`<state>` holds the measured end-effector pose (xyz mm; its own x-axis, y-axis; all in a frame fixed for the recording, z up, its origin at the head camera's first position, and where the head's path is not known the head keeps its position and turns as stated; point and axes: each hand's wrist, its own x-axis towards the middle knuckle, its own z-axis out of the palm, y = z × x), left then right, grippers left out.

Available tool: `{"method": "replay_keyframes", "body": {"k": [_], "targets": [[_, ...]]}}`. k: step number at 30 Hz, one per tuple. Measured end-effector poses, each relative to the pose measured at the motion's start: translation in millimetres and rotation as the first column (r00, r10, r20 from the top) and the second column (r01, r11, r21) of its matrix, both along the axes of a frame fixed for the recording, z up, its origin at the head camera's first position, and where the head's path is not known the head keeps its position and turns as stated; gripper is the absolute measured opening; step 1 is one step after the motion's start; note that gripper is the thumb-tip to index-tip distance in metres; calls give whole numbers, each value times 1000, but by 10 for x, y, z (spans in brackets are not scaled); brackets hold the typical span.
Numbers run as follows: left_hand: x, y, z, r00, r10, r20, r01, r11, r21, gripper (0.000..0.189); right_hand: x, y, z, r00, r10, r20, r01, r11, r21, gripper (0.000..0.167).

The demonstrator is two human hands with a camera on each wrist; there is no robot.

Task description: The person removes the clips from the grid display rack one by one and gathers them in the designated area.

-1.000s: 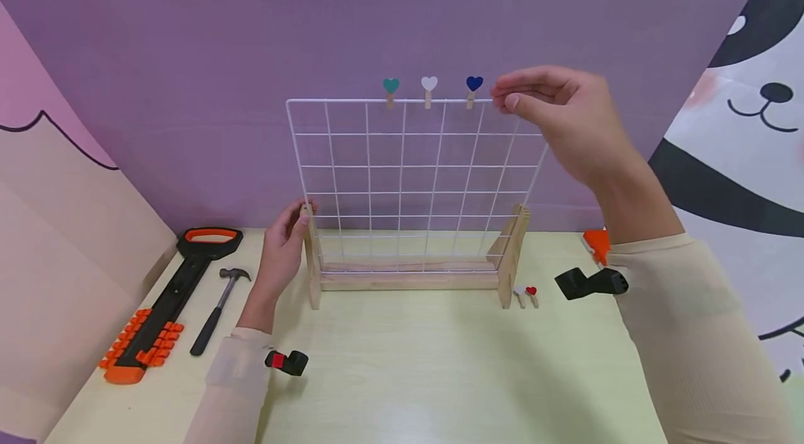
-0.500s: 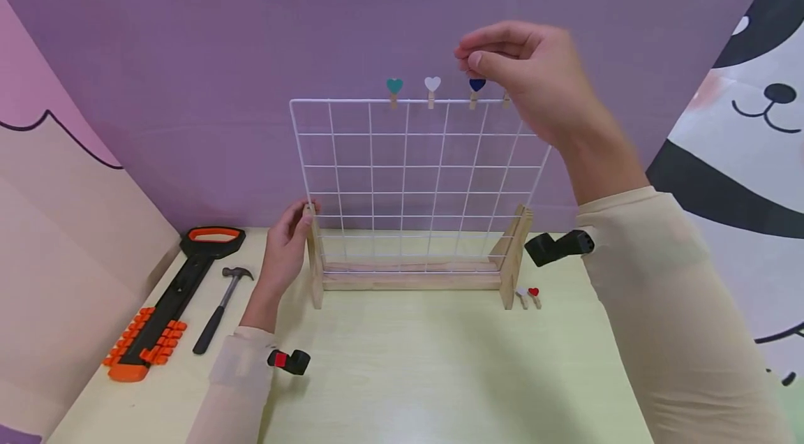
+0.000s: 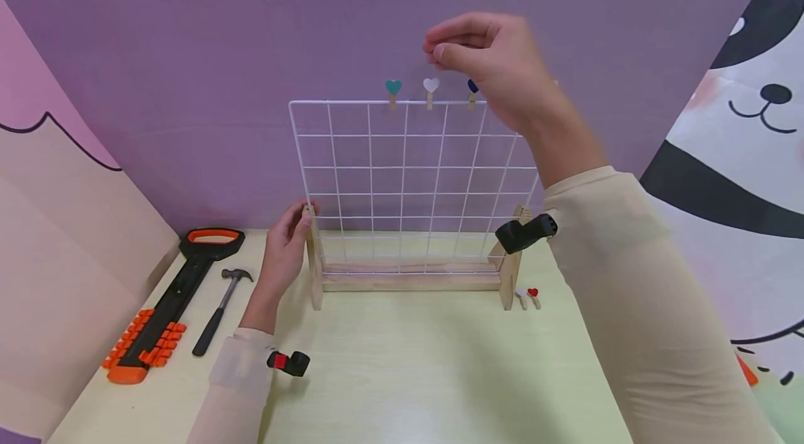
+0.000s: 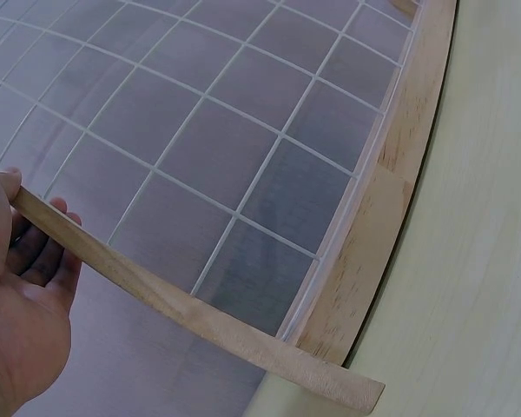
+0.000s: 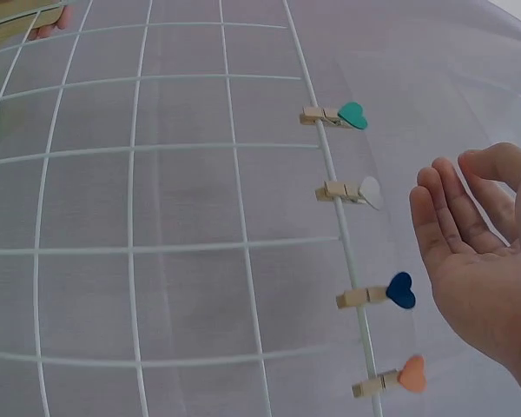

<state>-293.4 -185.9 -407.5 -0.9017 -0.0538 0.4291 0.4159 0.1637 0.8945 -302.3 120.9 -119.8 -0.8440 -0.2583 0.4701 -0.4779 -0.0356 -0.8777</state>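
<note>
A white wire grid (image 3: 370, 167) stands upright in a wooden stand (image 3: 411, 282). My left hand (image 3: 285, 248) grips the stand's left upright (image 4: 191, 308) near its top, thumb on one side and fingers behind. Along the grid's top bar sit small wooden clothespins with hearts: a green one (image 5: 352, 115), a white one (image 5: 369, 193), a blue one (image 5: 400, 291) and an orange one (image 5: 412, 374). Just above the white-heart clothespin hovers my right hand (image 3: 486, 60), apart from it. In the right wrist view its fingers are loosely bent with nothing between them. My right arm hides the orange clothespin in the head view.
Two more clothespins, one with a white heart (image 3: 521, 299) and one with a red heart (image 3: 534, 297), lie by the stand's right foot. A hammer (image 3: 220, 311) and a black-orange tool (image 3: 166, 297) lie at the left. Behind is a purple backdrop (image 3: 251, 67).
My right hand has risen from the right part of the grid's top bar and moved left, past the blue-heart clothespin. The left hand stays on the upright.
</note>
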Motion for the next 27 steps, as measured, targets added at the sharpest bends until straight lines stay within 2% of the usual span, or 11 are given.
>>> {"method": "replay_keyframes", "body": {"k": [6,10,17,27], "targets": [[5,8,-5,1000,-6,7,6,1000,11,45,-60,-130,7,1000,0,22,-1,1000,31,15],[5,12,-15,1000,-3,11,3,1000,16,45,-84,-198,-3,1000,-28,12,26,995,96,16],[6,17,-2,1000,7,-2,-7,1000,8,44,-109,-276,-69,996,-89,-29,93,967,236,17],[-2,33,8,1000,-11,2,11,1000,-2,44,-130,-280,-176,994,-106,-37,113,937,331,22]]}}
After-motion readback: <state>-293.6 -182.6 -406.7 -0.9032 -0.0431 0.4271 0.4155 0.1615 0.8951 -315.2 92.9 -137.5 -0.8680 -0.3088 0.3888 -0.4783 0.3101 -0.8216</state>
